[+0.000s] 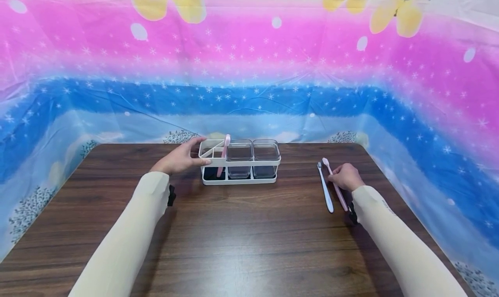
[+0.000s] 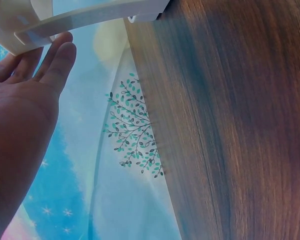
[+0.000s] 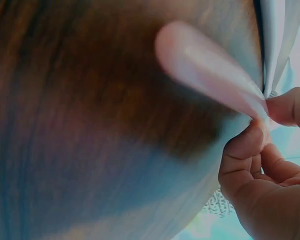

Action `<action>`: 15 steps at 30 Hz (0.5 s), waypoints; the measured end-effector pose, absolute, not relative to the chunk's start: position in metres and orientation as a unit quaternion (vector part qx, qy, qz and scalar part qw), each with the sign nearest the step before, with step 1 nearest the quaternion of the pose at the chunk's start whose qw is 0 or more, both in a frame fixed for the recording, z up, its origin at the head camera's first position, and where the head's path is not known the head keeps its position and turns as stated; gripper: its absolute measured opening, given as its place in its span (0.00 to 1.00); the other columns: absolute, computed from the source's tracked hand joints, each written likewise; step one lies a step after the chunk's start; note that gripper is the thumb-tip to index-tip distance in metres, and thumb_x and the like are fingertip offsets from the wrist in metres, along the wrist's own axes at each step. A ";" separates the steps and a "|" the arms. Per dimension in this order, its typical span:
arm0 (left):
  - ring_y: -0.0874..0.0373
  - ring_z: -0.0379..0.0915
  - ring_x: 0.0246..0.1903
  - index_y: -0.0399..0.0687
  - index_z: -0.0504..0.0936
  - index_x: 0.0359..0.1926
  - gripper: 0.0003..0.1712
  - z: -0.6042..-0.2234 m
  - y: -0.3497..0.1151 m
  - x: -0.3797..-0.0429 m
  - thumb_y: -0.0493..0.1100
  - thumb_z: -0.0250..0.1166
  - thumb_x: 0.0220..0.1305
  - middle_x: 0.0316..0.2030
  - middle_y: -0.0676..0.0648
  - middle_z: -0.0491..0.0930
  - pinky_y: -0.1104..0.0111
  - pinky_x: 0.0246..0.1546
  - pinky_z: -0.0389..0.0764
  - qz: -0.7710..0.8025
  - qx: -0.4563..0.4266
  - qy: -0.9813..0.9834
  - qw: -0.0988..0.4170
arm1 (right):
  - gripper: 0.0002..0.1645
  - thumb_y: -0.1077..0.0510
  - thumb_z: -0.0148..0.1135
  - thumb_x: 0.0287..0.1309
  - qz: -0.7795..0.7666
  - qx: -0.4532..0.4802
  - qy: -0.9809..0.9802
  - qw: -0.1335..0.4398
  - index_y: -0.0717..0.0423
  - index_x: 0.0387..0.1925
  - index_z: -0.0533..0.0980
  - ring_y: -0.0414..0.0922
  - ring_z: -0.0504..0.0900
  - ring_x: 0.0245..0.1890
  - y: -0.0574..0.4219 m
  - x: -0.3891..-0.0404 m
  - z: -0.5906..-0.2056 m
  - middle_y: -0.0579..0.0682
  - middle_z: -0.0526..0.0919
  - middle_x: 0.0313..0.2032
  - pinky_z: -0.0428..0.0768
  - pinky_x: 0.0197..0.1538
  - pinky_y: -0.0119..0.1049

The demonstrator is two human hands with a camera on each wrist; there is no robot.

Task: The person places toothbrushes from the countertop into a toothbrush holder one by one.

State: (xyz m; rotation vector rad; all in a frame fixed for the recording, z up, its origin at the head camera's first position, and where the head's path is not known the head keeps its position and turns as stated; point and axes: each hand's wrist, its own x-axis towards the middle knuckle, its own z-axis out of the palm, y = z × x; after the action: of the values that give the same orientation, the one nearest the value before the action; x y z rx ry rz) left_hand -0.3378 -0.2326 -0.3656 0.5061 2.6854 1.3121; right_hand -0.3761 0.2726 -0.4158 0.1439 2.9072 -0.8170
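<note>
A white-framed toothbrush holder (image 1: 241, 163) stands toward the back of the table. Its left end is held by my left hand (image 1: 181, 156), thumb at the front and fingers at the rear; the left wrist view shows fingertips against the white frame (image 2: 90, 16). One pink toothbrush (image 1: 225, 146) leans upright in the holder's left section. To the right, my right hand (image 1: 346, 177) pinches another pink toothbrush (image 1: 341, 199) between thumb and finger, its handle (image 3: 205, 65) pointing toward me. Beside it lies a white toothbrush (image 1: 325, 188) with a grey head.
Two clear square cups, a middle one (image 1: 239, 151) and a right one (image 1: 266, 151), sit in the holder. Under everything is a dark wooden table (image 1: 241, 236). A pink and blue printed cloth (image 1: 249, 71) hangs behind and along both sides.
</note>
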 end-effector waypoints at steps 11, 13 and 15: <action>0.45 0.67 0.55 0.47 0.52 0.71 0.51 -0.366 -0.233 -0.338 0.54 0.71 0.54 0.55 0.38 0.69 0.50 0.56 0.66 0.433 0.167 0.884 0.054 | 0.13 0.58 0.59 0.57 -0.282 0.010 0.959 -0.004 0.66 0.37 0.79 0.48 0.77 0.29 0.274 -0.373 -0.403 0.58 0.80 0.35 0.75 0.32 0.39; 0.45 0.67 0.55 0.46 0.52 0.71 0.51 -0.367 -0.233 -0.338 0.53 0.71 0.55 0.56 0.38 0.69 0.50 0.56 0.66 0.436 0.167 0.883 0.054 | 0.12 0.60 0.59 0.56 -0.289 0.005 0.957 -0.020 0.66 0.37 0.79 0.47 0.78 0.28 0.273 -0.372 -0.401 0.58 0.81 0.34 0.76 0.31 0.39; 0.45 0.67 0.55 0.46 0.52 0.71 0.51 -0.367 -0.233 -0.338 0.53 0.71 0.55 0.56 0.38 0.69 0.51 0.56 0.66 0.438 0.166 0.882 0.054 | 0.11 0.61 0.59 0.57 -0.295 -0.002 0.955 -0.038 0.66 0.38 0.78 0.47 0.78 0.27 0.272 -0.372 -0.399 0.58 0.81 0.33 0.77 0.30 0.38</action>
State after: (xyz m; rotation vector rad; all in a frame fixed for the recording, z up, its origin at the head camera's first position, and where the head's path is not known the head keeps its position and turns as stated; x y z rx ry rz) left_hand -0.3379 -0.2329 -0.3669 0.5051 2.6788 1.3307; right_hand -0.3724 0.2715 -0.3994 -0.0054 3.0742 -0.9511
